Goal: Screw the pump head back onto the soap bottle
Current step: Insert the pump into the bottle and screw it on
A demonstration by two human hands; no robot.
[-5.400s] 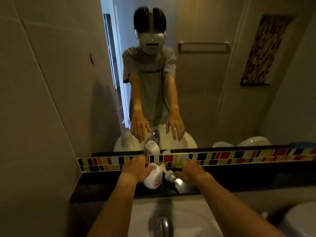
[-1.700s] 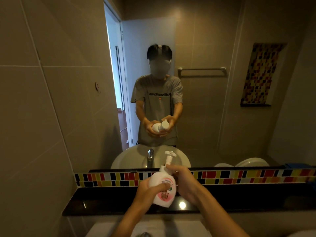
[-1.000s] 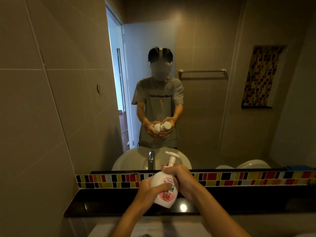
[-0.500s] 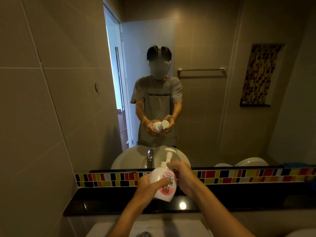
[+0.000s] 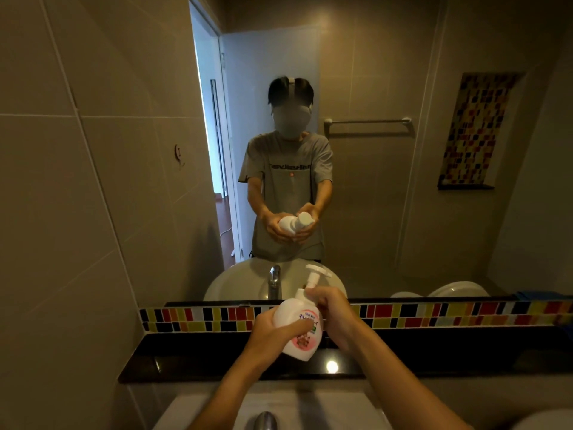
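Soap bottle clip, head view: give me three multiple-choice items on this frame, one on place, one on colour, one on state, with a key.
1. Where is the soap bottle?
A. Held in the air above the black ledge
B. Lying in the basin
C. Standing on the towel bar

2. What colour is the bottle's body?
A. Blue
B. White with a pink label
C. Black

3. What is the right hand doing?
A. Resting on the tap
B. Hanging free
C. Gripping the bottle's neck at the base of the pump head

Key: A, the left hand wraps the body and the bottle's base is clear of the ledge; B, white plastic with pink print low down; C, its fingers close around the collar while the nozzle sticks up above them.
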